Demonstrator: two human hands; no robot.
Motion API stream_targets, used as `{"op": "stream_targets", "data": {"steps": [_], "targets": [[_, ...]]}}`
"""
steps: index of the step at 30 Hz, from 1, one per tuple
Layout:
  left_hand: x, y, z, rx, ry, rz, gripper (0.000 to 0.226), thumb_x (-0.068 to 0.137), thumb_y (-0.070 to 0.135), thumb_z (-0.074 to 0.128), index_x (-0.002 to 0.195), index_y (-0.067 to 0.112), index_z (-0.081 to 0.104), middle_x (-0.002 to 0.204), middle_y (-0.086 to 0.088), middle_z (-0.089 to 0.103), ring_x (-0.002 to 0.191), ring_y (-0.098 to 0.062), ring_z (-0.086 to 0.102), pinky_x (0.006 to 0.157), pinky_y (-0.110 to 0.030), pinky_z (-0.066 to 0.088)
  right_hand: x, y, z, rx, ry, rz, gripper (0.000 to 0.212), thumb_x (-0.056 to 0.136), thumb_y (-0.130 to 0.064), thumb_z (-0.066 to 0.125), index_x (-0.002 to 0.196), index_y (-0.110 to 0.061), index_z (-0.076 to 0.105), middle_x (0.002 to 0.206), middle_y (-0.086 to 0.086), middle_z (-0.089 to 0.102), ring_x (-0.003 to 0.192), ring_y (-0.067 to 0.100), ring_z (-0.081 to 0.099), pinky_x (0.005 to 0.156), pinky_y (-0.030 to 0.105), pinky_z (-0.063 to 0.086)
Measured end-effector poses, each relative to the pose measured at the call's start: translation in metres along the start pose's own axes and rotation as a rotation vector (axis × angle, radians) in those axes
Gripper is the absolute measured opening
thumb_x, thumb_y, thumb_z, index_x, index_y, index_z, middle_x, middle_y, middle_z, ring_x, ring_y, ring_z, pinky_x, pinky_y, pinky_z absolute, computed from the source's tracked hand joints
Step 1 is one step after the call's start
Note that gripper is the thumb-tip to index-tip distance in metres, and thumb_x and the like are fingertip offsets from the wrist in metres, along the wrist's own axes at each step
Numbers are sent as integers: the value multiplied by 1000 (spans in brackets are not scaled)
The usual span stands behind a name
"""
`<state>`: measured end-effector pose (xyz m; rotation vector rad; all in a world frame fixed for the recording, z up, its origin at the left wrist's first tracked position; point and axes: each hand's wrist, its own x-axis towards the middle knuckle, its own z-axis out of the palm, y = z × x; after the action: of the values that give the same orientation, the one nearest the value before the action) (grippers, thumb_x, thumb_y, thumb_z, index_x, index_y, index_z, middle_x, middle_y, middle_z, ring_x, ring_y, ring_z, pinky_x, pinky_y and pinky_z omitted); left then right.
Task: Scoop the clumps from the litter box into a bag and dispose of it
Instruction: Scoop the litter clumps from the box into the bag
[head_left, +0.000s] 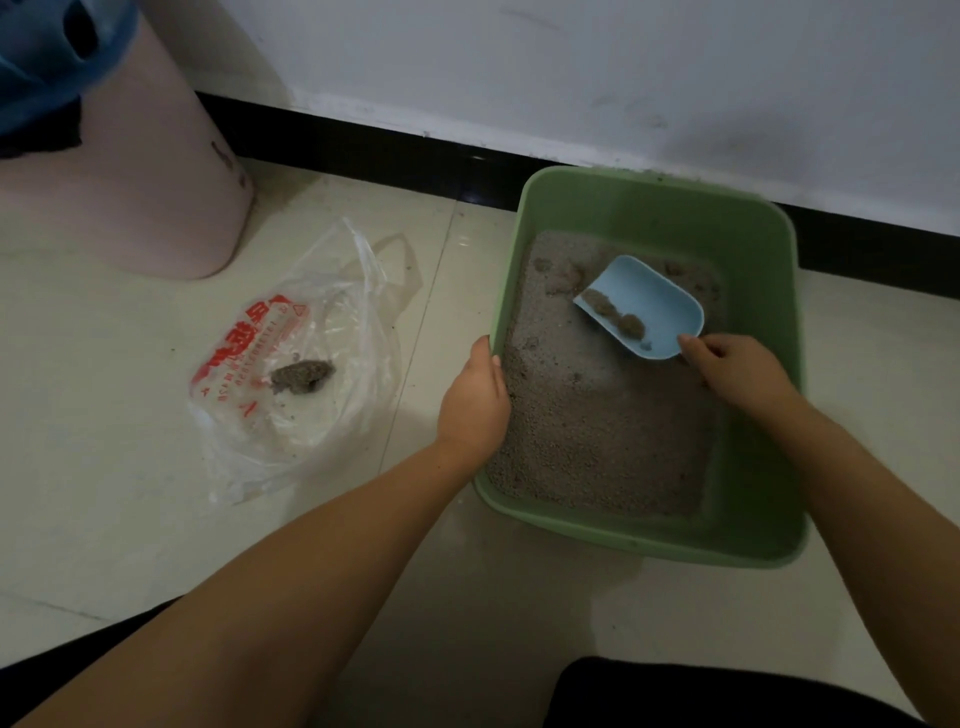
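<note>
- Dark clothing fills the bottom edge, cut off by the frame; what it covers cannot be made out.
- Two bare forearms reach forward over a pale tiled floor speckled with stray grains.
- The left hand wraps over the left rim of the green litter box, thumb outside; its fingers curl inside the wall and are mostly hidden.
- The right hand is closed round the handle of a light blue scoop; the handle itself is hidden under the fingers.
- The scoop is tilted above the grey litter with brownish clumps lying in its bowl.
- More lumps show in the litter beyond the scoop, dim and hard to tell apart.
- Left of the box, apart from it, a clear plastic bag with red print lies open on the floor, holding one grey clump.
- Farther left stands a pink bin, its top cut off, with something blue at the corner, unclear.
- A black skirting runs under a scuffed white wall; the box sits close against it.
</note>
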<state>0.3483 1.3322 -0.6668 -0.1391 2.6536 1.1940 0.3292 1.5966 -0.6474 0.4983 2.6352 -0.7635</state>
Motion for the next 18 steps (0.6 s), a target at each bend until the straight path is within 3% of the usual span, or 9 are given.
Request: {"op": "stream_targets", "data": {"steps": [6, 10, 14, 18], "targets": [[1, -1, 0, -1, 0, -9, 34, 102, 20, 27, 131, 6, 38, 87, -16, 59, 81, -36, 59, 67, -39, 44, 32, -34, -27, -268, -37, 40, 54, 96, -48, 39, 87, -2, 67, 68, 11, 56, 65, 24, 53, 77, 39, 50], [0, -1, 0, 8, -1, -11, 35, 102, 20, 27, 132, 6, 38, 84, -14, 57, 80, -36, 59, 65, -37, 43, 47, -51, -17, -287, -42, -48, 47, 96, -49, 39, 90, -11, 66, 65, 6, 56, 58, 19, 53, 61, 31, 44], [1, -1, 1, -8, 2, -8, 35, 102, 20, 27, 132, 7, 38, 89, -17, 59, 82, -36, 59, 69, -39, 46, 56, -63, 0, -257, -5, -80, 49, 96, -49, 38, 93, -9, 66, 71, 10, 61, 59, 22, 54, 61, 34, 48], [1, -3, 2, -4, 1, -1, 36, 102, 20, 27, 134, 6, 37, 95, -22, 61, 83, -38, 59, 68, -41, 46, 54, -58, 21, -98, 28, -96, 45, 98, -45, 37, 87, -9, 62, 64, 3, 52, 57, 19, 48, 53, 27, 35]]}}
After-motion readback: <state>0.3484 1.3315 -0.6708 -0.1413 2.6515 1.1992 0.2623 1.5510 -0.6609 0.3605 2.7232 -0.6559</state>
